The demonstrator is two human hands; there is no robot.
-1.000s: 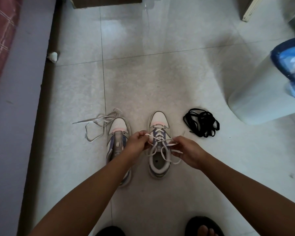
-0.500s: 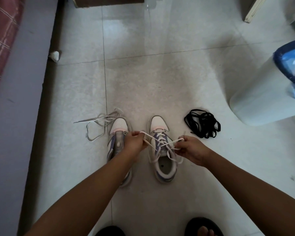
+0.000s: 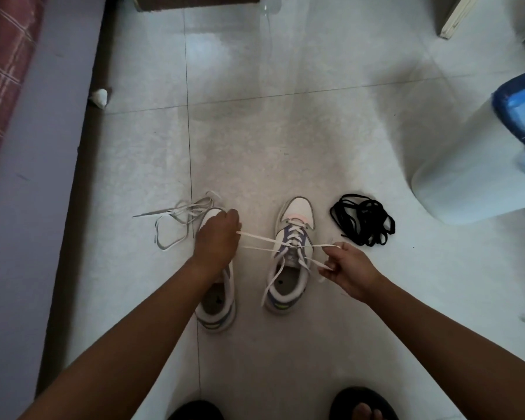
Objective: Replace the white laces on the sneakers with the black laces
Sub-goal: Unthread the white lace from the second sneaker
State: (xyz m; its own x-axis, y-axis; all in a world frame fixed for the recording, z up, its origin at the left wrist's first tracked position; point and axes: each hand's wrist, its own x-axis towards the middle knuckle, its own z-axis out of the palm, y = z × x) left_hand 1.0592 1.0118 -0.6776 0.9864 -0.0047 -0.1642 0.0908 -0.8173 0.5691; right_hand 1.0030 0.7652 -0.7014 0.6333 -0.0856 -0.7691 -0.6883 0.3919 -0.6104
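Both hands pinch the white lace: left hand grips a strand pulled taut, right hand grips the other end. Between the fingers sits the right sneaker, half unlaced. Pulling evenly outward, one eyelet row at a time, should free it; black laces wait just beyond the right fingers.

Open tiled floor beyond the sneakers | left: loose white lace, bed edge | right: black laces, white bin | between shoes: taut white lace spans gap
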